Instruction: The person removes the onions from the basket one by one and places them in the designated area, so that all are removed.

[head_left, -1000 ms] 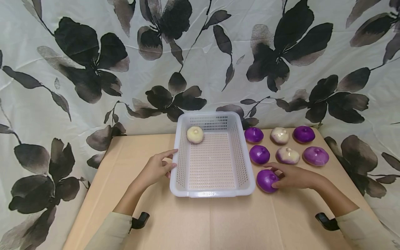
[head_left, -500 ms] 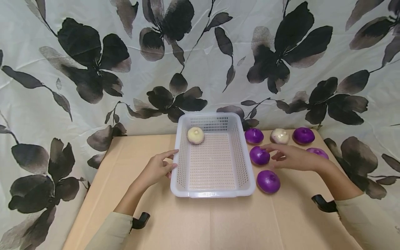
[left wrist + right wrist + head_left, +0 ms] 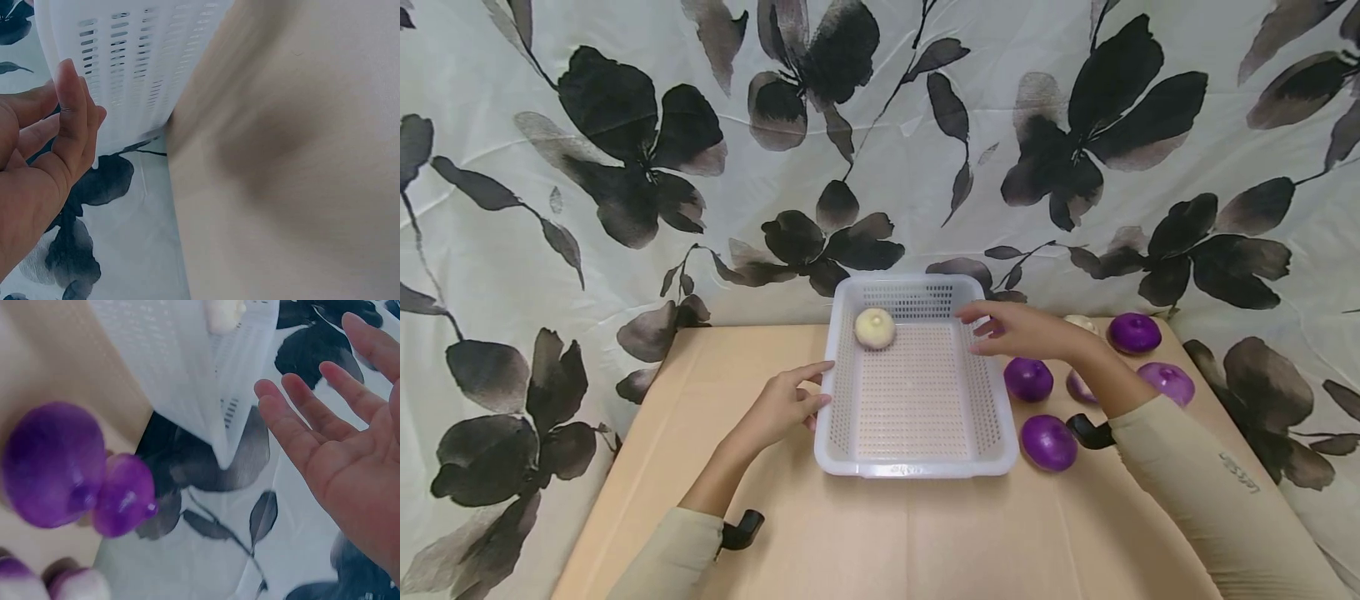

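A white plastic basket [image 3: 917, 460] with perforated walls stands mid-table, with one peeled white onion [image 3: 875, 328] in its far left corner. My left hand [image 3: 786, 404] touches the basket's left rim with fingertips and thumb, fingers fairly straight. Above the basket's far right rim is my right hand [image 3: 1015, 327], fingers extended and holding nothing. In the right wrist view its palm and spread fingers [image 3: 344, 434] appear beside the basket. To the right of the basket lie purple onions, one at the front [image 3: 1048, 442] and one behind it [image 3: 1028, 379].
Farther right are another purple onion [image 3: 1134, 332] and a lighter purple onion [image 3: 1167, 382]. Two whitish onions are partly hidden by the right arm, one near the back [image 3: 1081, 323]. A floral cloth [image 3: 955, 167] hangs behind the table [image 3: 865, 533].
My right hand has left the front purple onion and moved back and left, over the onions to the basket's far right rim. The left hand has stayed at the left rim.
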Available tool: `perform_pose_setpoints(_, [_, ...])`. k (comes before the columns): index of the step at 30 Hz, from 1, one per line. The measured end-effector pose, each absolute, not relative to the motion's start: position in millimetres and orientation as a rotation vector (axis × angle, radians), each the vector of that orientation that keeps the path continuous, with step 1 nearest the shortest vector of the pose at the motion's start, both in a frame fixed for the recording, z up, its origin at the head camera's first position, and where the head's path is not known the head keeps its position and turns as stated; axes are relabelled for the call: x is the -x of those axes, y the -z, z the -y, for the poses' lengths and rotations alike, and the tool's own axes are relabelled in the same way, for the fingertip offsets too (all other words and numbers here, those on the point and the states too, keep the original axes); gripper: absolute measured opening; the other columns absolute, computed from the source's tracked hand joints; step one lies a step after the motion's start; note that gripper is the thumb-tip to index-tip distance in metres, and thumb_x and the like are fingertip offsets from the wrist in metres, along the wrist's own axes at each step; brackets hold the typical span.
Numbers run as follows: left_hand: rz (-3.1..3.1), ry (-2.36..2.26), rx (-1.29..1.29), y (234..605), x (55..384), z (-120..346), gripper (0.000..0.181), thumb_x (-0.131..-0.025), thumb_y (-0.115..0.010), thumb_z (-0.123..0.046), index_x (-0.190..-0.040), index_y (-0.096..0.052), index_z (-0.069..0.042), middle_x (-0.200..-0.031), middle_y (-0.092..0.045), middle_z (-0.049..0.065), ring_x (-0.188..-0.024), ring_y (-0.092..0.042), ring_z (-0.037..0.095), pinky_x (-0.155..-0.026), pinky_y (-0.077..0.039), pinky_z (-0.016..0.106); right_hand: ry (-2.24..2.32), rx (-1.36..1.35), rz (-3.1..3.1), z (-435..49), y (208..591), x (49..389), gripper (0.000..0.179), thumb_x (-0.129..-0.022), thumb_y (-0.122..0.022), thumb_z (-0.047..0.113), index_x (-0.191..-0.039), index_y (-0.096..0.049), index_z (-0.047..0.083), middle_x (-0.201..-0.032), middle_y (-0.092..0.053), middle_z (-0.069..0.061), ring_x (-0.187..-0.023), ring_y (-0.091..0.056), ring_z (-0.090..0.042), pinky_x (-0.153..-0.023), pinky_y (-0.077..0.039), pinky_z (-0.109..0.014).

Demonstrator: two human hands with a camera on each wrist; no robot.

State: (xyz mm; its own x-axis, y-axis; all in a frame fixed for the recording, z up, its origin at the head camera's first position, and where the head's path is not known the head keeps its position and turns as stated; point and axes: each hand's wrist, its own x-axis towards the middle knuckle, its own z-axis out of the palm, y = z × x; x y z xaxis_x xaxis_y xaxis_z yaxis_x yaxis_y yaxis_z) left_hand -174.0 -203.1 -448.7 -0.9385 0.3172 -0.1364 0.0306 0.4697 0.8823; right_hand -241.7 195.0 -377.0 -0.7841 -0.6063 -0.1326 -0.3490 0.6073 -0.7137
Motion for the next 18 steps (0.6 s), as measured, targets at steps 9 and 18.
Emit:
perform_pose_setpoints(9, [-2.441, -1.461, -0.308, 450, 175, 202, 0.058, -0.097, -0.067, 0.001, -0.152, -0.049, -0.003, -0.13, -0.057, 0.025, -0.058, -0.063, 0.018, -0.064, -0.061, 0.052, 0.783, 0.816, -2.506, -155, 376, 272, 0.063, -0.096, -0.074, 0.023, -0.15, -0.049, 0.003, -0.149, -0.053, -0.023, -0.129, -0.06, -0.044, -0.106, -0.053, -0.054])
perform_pose_setpoints(18, [-2.458, -1.436, -0.301, 448, 175, 201, 0.059, -0.096, -0.067, 0.002, -0.152, -0.05, -0.003, -0.129, -0.058, 0.024, -0.057, -0.063, 0.017, -0.059, -0.062, 0.045, 0.793, 0.74, -2.503, -117, 403, 306, 0.073, -0.097, -0.073, 0.027, -0.158, -0.037, 0.006, -0.157, -0.043, -0.024, -0.134, -0.056, -0.044, -0.112, -0.048, -0.055])
